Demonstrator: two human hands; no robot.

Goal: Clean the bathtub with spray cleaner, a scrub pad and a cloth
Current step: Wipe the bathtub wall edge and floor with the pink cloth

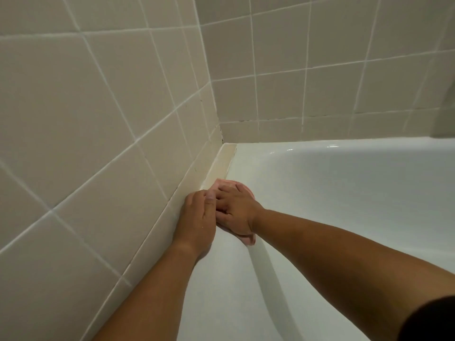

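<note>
A pink cloth [222, 183] lies on the flat rim of the white bathtub [221, 279], close to the tiled wall. My right hand [236, 210] lies flat on top of the cloth with its fingers spread, pressing it onto the rim. My left hand [197, 217] rests beside it against the foot of the wall, its fingers reaching onto the cloth's near edge. Most of the cloth is hidden under both hands; a corner [248, 238] shows below my right wrist. No spray bottle or scrub pad is in view.
Beige tiled walls [98, 119] meet in a corner [221, 139] just beyond the hands. A yellowed sealing strip [221, 163] runs along the rim at the wall. The tub's basin [357, 193] drops away to the right.
</note>
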